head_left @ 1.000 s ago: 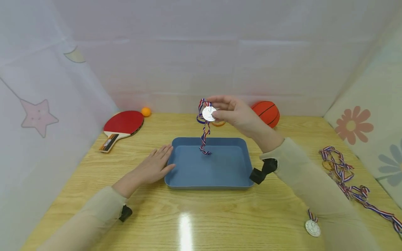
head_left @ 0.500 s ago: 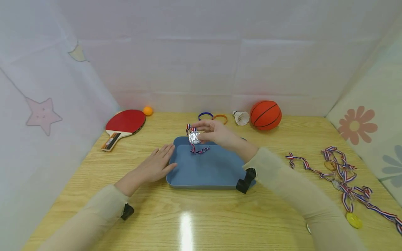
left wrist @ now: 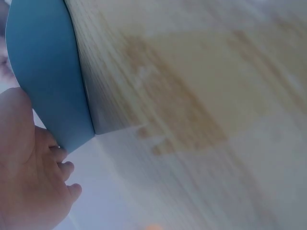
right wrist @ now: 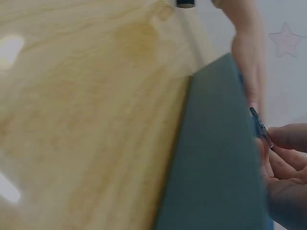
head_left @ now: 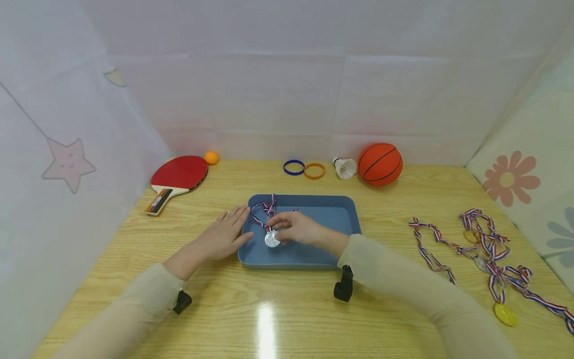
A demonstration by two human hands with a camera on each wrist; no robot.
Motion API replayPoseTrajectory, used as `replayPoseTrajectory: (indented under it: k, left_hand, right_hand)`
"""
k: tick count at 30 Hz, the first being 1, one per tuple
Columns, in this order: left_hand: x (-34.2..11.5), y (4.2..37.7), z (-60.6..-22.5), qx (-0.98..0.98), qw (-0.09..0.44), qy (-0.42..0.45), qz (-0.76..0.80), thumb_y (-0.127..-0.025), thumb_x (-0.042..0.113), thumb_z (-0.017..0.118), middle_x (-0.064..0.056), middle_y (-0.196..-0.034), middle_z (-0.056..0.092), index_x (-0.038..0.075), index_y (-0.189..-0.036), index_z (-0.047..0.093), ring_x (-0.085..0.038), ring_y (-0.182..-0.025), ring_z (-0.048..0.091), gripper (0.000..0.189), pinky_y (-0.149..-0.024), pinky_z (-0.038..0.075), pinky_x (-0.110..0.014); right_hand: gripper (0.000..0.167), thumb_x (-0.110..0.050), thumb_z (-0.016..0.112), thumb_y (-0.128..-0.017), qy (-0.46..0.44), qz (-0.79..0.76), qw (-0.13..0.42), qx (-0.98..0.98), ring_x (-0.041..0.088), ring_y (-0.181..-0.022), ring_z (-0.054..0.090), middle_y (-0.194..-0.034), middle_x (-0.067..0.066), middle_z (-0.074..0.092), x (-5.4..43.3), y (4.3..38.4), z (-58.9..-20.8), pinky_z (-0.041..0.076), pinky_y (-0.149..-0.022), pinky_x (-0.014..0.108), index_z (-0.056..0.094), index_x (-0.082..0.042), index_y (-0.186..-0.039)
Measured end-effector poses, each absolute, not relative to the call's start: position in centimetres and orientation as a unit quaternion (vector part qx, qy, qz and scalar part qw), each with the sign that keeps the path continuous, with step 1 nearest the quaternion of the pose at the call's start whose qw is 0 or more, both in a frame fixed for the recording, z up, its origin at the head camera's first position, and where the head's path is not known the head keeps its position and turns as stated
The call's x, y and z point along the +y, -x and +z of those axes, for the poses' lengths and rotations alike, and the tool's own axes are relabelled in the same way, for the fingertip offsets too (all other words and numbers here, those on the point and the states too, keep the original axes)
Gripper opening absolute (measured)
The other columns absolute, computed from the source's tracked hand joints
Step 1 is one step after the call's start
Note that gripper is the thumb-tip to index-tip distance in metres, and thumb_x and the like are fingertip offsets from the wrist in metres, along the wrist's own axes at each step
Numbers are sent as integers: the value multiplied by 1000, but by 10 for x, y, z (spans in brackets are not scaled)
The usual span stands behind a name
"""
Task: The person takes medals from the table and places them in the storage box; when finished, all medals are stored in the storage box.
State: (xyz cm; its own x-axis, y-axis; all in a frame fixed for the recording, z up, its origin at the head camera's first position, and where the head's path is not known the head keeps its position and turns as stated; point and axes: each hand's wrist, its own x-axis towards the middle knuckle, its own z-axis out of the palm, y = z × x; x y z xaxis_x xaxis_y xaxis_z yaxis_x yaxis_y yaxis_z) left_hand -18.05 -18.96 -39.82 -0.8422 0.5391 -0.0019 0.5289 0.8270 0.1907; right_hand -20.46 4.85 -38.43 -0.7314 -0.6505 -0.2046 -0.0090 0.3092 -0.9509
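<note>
A blue rectangular tray lies mid-table. My right hand reaches into it from the right and pinches a silver medal at its edge, low over the tray's left part. The medal's striped red, white and blue ribbon trails toward the far left corner of the tray. Seen edge-on in the right wrist view, the medal sits between thumb and fingers, just past the tray wall. My left hand rests with fingers extended against the tray's left side; the left wrist view shows its fingers beside the wall.
Several medals with tangled ribbons lie at the right, including a yellow medal. Along the back are a table tennis bat, an orange ball, blue and orange wristbands, a shuttlecock and a small basketball.
My right hand has lowered the silver medal from above the tray's far edge down into its left part, and the ribbon has settled there. The left hand has stayed put.
</note>
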Motion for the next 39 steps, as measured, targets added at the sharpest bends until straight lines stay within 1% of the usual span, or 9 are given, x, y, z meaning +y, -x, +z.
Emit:
replayPoseTrajectory:
  k: [3,7,11,17,22,28,32,39]
  left_hand:
    - [-190,181,-398,955,27,-282,89,-97,41,40,-20,-149,18,-6,-144,19,-37,-135,14,69,-106,13,-53]
    - [-190,180,-398,954,25,-288,85,-98,41,38,-21,-148,18,-7,-143,20,-37,-135,14,69,-106,13,-53]
    - [-190,180,-398,953,23,-290,85,-98,41,38,-21,-148,18,-7,-143,20,-37,-135,14,68,-106,13,-53]
    - [-190,180,-398,952,22,-293,83,-98,40,38,-22,-148,19,-7,-143,20,-38,-135,15,67,-106,14,-54]
    - [-190,180,-398,953,23,-291,81,-98,39,38,-21,-148,19,-7,-143,20,-38,-135,15,66,-106,13,-53]
    - [-190,179,-399,954,19,-290,73,-99,37,37,-22,-148,19,-8,-143,21,-38,-135,15,64,-106,14,-53]
    - [-190,180,-399,954,14,-291,73,-99,36,37,-22,-147,20,-8,-142,21,-38,-135,16,64,-106,14,-53]
    - [-190,180,-401,953,6,-296,70,-99,37,37,-23,-147,21,-8,-142,23,-38,-134,17,64,-105,16,-54]
  right_hand:
    - [33,2,58,-87,213,-540,310,753,18,-88,61,-114,12,60,43,198,-393,52,-70,33,57,1,-120]
    - [31,3,58,-87,209,-533,323,754,18,-84,61,-110,12,61,36,190,-400,53,-68,32,58,0,-118]
    - [30,4,58,-86,211,-531,321,755,18,-81,61,-104,9,62,29,186,-404,53,-66,32,60,0,-116]
    - [25,4,59,-86,216,-531,312,758,16,-71,61,-90,5,62,21,183,-411,53,-63,30,63,1,-110]
    - [21,3,59,-87,217,-537,306,756,15,-67,61,-83,8,64,16,181,-410,53,-61,30,64,5,-107]
    - [20,3,58,-87,225,-525,292,768,15,-63,61,-83,10,66,13,182,-410,53,-58,29,65,6,-105]
    - [20,4,58,-87,225,-526,284,769,17,-64,62,-84,10,67,11,185,-411,53,-58,29,66,6,-104]
    - [23,8,57,-86,221,-540,289,759,16,-65,62,-85,12,67,11,184,-412,54,-60,29,65,7,-108]
